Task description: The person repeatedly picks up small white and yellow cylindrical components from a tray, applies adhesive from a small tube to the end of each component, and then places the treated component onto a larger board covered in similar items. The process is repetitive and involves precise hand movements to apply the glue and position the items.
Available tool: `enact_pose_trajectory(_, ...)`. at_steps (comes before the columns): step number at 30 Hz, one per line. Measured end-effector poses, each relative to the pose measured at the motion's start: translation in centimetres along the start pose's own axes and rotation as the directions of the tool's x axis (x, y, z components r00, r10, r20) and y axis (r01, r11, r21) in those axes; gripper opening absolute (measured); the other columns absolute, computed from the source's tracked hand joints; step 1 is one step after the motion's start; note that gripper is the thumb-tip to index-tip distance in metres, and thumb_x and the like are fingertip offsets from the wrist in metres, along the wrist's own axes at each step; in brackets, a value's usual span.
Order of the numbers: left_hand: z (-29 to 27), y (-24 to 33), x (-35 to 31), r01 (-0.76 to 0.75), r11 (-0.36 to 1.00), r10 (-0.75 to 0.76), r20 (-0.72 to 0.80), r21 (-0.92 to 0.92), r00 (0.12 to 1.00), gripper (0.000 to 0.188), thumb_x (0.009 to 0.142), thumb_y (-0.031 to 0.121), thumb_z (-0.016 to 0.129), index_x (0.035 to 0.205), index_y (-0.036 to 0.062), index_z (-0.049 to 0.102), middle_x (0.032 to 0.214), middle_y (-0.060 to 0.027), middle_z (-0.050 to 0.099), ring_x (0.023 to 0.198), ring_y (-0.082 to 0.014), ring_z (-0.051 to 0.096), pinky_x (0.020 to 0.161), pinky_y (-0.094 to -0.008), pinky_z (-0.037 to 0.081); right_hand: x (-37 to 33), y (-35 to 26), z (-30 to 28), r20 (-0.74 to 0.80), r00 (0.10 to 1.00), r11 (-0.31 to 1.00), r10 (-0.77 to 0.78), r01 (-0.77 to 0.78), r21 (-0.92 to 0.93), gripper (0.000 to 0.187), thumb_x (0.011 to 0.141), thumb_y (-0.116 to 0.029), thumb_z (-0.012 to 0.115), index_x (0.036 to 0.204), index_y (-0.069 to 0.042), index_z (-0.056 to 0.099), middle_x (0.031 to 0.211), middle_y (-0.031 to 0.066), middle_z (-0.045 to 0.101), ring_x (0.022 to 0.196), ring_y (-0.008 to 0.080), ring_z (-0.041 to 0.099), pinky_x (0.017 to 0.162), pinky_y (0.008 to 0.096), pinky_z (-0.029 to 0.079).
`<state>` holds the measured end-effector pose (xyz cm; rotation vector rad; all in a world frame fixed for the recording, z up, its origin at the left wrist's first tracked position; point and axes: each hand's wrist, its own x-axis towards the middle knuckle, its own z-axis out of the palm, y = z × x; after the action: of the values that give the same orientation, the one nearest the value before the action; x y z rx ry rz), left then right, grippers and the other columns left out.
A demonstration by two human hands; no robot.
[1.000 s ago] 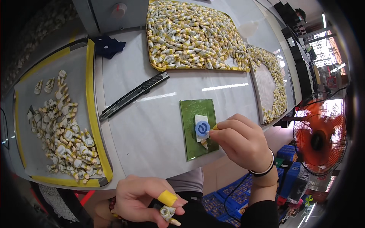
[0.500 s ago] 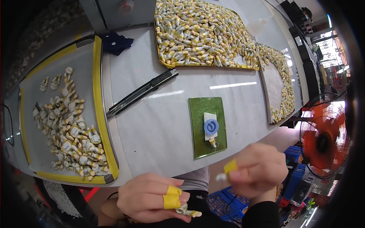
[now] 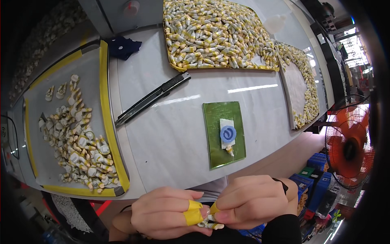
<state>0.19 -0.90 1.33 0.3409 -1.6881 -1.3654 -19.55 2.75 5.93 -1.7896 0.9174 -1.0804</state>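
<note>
Near the lower edge, my left hand (image 3: 168,211) pinches a small white-and-peach moulded piece (image 3: 218,226) between thumb and fingers, with yellow tape on its fingertips. My right hand (image 3: 252,201) meets it there. Its thumb and index finger, the latter wrapped in yellow tape, press together against the piece; whatever small part they grip is mostly hidden. Ahead of the hands lies a green plate (image 3: 213,122). On it sits a round blue silicone mould (image 3: 228,133) over a white pad, with another small yellow-and-peach piece (image 3: 230,151) at the pad's near end.
To the left, a yellow-taped tray (image 3: 104,97) holds a heap of similar pieces. A box cutter (image 3: 154,97) lies beside it, below a dark blue cloth (image 3: 124,47). Trays of white-and-yellow pieces (image 3: 215,34) fill the back. An orange fan (image 3: 349,146) stands at right.
My right hand has moved left and down, bringing a small whitish bit up to the piece in my left hand. The two hands now touch. The view has shifted slightly.
</note>
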Motion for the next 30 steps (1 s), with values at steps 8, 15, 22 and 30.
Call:
enact_pose_trajectory(8,-0.3,0.3,0.4,-0.019,0.995,0.018,0.010,0.096,1.000,0.035,0.063,0.012,0.082,0.090,-0.0018,0.063,0.086,-0.0104,0.066,0.075,-0.0220,0.063,0.073,-0.0343,0.058,0.4,0.6,0.1,-0.030,0.997,0.997,-0.072,0.071,-0.017,0.014,0.068,0.007,0.072,0.075,0.004,0.060,0.076,0.0160,0.064,0.059,0.0259,0.063,0.050,0.0310,0.051)
enact_pose_trajectory(15,-0.3,0.2,0.3,-0.030,0.996,0.030,0.001,0.078,1.000,0.035,0.063,0.012,0.083,0.088,-0.0017,0.063,0.085,-0.0109,0.066,0.075,-0.0221,0.064,0.072,-0.0351,0.058,0.8,-0.3,-0.4,0.053,0.998,0.996,-0.018,0.022,-0.082,0.014,0.070,0.006,0.071,0.077,0.004,0.059,0.078,0.0163,0.064,0.061,0.0254,0.063,0.051,0.0307,0.051)
enact_pose_trajectory(22,-0.2,0.2,0.1,-0.026,0.996,0.028,-0.013,0.089,1.000,0.033,0.063,0.012,0.082,0.086,-0.0012,0.063,0.085,-0.0111,0.066,0.075,-0.0220,0.064,0.072,-0.0350,0.058,0.9,-0.3,-0.2,0.038,0.999,0.997,0.006,-0.003,-0.075,0.015,0.070,0.006,0.071,0.077,0.003,0.059,0.078,0.0156,0.064,0.060,0.0247,0.063,0.050,0.0302,0.050)
enact_pose_trajectory(30,-1.2,0.1,0.9,0.102,0.978,-0.168,0.397,0.181,0.902,0.036,0.063,0.021,0.083,0.087,0.0022,0.064,0.085,-0.0087,0.066,0.072,-0.0212,0.063,0.068,-0.0327,0.057,0.6,-0.4,0.3,-0.045,0.997,0.987,0.060,-0.066,-0.144,0.020,0.064,0.004,0.075,0.077,0.000,0.060,0.073,0.0115,0.064,0.055,0.0223,0.061,0.047,0.0283,0.048)
